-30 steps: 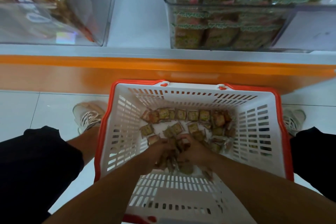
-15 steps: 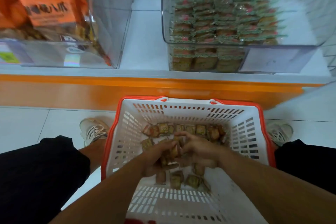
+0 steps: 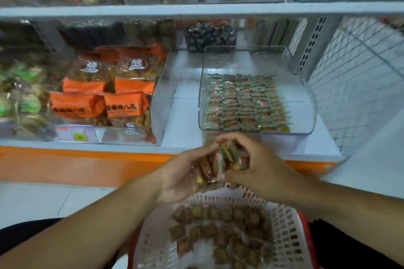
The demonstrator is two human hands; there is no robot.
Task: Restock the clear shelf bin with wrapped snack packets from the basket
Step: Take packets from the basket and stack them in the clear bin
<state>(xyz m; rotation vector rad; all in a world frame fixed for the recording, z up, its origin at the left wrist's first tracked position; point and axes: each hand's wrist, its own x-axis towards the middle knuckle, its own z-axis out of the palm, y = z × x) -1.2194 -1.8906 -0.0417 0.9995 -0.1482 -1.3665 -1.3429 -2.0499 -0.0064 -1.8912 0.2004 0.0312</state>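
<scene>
**Both hands lift a bunch of packets above the basket**

The person holds both hands together in the air, in front of the orange shelf edge (image 3: pixel 87 159). The left hand (image 3: pixel 181 174) lies palm up, its fingers curled under a bunch of small wrapped snack packets (image 3: pixel 220 159) with green and red wrappers. The right hand (image 3: pixel 258 166) comes from the other side, and its thumb and curved fingers close on the same bunch from above. So the packets sit between the fingers of both hands, pinched from two sides.

Just below the fingers stands the white plastic lattice basket with a red rim (image 3: pixel 284 225). Many more brown packets lie loose on its bottom.

Beyond the fingertips, on the white shelf, is the clear plastic shelf bin (image 3: pixel 306 98). Neat rows of the same packets fill its front part; the back part is bare. To the left of the fingers, another clear bin holds orange snack bags (image 3: pixel 129 107) with printed characters.
</scene>
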